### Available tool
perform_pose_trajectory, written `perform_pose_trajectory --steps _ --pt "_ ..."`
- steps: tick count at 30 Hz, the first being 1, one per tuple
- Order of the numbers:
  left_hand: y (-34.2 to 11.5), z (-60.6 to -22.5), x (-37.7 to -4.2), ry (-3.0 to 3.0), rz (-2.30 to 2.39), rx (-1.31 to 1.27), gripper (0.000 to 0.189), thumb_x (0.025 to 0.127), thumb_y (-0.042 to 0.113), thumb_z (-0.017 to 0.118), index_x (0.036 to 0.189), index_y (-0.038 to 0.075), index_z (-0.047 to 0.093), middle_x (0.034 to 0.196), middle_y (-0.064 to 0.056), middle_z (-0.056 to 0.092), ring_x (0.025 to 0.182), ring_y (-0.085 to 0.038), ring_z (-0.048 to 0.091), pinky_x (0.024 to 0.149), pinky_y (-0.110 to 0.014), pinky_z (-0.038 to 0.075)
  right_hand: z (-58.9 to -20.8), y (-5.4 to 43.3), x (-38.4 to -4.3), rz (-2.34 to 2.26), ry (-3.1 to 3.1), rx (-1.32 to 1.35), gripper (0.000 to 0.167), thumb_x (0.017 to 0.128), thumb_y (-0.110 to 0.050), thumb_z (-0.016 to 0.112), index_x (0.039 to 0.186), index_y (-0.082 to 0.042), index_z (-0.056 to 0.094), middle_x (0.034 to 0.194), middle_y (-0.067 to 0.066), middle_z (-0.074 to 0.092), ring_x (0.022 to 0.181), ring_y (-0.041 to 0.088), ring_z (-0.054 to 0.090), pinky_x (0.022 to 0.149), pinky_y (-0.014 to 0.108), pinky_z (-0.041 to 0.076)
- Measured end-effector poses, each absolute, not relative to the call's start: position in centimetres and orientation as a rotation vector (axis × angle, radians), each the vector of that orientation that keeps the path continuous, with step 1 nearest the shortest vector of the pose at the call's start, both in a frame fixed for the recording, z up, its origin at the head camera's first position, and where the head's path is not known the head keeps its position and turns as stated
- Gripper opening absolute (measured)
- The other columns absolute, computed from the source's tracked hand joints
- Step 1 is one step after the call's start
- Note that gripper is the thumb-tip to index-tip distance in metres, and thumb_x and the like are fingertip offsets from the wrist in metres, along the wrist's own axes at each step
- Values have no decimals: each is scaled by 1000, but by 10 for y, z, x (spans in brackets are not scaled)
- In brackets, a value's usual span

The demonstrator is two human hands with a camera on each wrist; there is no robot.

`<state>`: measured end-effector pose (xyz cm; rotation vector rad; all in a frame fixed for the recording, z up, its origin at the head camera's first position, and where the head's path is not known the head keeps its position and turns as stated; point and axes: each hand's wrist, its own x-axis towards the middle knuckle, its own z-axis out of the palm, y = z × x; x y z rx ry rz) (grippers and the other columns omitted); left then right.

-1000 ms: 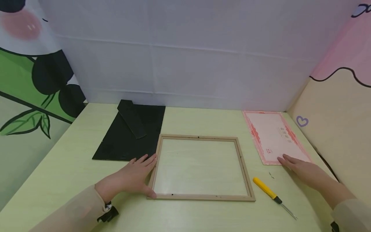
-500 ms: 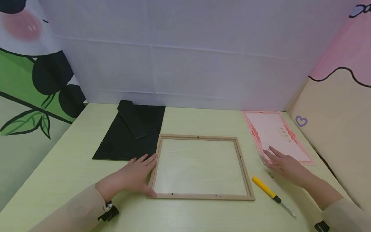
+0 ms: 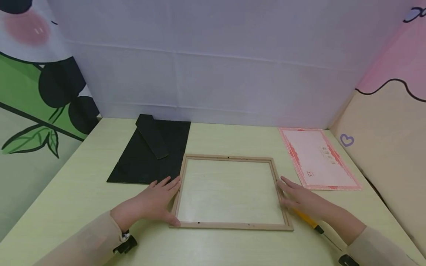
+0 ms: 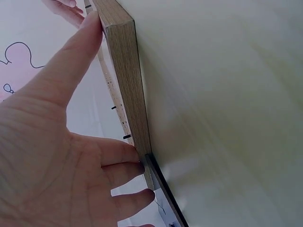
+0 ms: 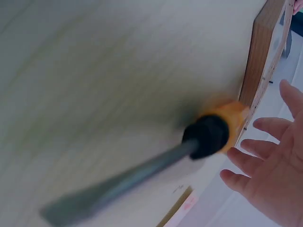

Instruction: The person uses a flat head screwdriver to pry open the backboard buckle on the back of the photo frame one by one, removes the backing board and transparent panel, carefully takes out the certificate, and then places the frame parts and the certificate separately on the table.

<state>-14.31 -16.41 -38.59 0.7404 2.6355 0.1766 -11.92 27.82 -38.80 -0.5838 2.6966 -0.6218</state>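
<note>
A light wooden picture frame (image 3: 233, 225) lies flat in the middle of the table, with a clear pane inside it. Along its left side rests my left hand (image 3: 148, 203), fingers spread and the thumb at the near left corner. In the left wrist view the thumb and fingertips touch the frame's edge (image 4: 127, 71). My right hand (image 3: 309, 201) is at the frame's right side, fingers extended, fingertips right at the wood. Below it lies a yellow-handled screwdriver (image 3: 305, 218), partly covered by that hand; its metal shaft (image 5: 142, 172) looms large in the right wrist view.
A black backing board (image 3: 133, 168) with a black stand strip (image 3: 151, 136) on it lies at the back left, close to the frame. A pink-bordered certificate (image 3: 309, 151) lies at the back right. A pale cloth wall (image 3: 226, 81) closes off the table's far edge.
My right hand has left the certificate and moved left to the frame's right side, over the screwdriver. My left hand has stayed on the frame.
</note>
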Motion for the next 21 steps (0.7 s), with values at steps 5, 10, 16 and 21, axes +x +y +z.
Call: perform_pose_trajectory --steps 5,10,16,21 --pt "-163 -385 -143 2636 170 741 121 57 72 70 145 -1 29 153 -13 20 137 -40 17 101 -65 17 -390 272 -118 -547 2715 -605 73 93 -45 52 145 1 28 151 22 17 135 41 22 103 54 26" --pt "-162 -384 -143 2638 167 735 120 57 71 71 145 -1 29 153 -13 20 137 -40 17 101 -65 17 -391 269 -118 -463 2756 -628 73 92 -42 55 142 6 30 149 26 21 132 43 26 101 54 30" --pt "-161 -387 -144 2628 237 726 118 62 67 72 145 -3 26 152 -17 19 136 -40 21 103 -60 23 -391 264 -117 -390 2771 -645 71 91 -37 57 141 8 32 147 27 23 129 44 32 98 52 34" --pt "-158 -392 -149 2742 457 508 78 79 50 69 130 -5 48 125 -20 50 109 -33 52 88 -46 45 -393 265 -117 -309 2798 -678 67 91 -28 61 140 8 33 146 26 27 126 42 38 97 49 37"
